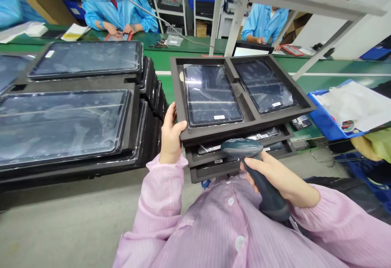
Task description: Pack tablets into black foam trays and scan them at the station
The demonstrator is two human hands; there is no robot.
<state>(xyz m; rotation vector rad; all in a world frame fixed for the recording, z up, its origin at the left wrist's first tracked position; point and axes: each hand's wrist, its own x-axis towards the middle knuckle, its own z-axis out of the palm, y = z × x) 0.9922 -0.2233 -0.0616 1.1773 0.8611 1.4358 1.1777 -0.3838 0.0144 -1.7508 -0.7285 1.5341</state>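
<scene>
Two tablets [210,95] lie screens up in the top tray [246,105], 1 to 2 o'clock. Left hand [171,135] pinches the tray's near-left corner, 8 o'clock; right hand [275,176] is wrapped round the scanner [244,148], 4 o'clock. Step, judged: steadying tray, scanner at the ready. Next move calls for a clear line from scanner to label [219,117]. Scanner hides part of the lower trays [198,175]. Metal post [237,23] 1 o'clock; tray stack [136,113] 9; blue bin [324,117] 3, crowding the tray's right corner.
</scene>
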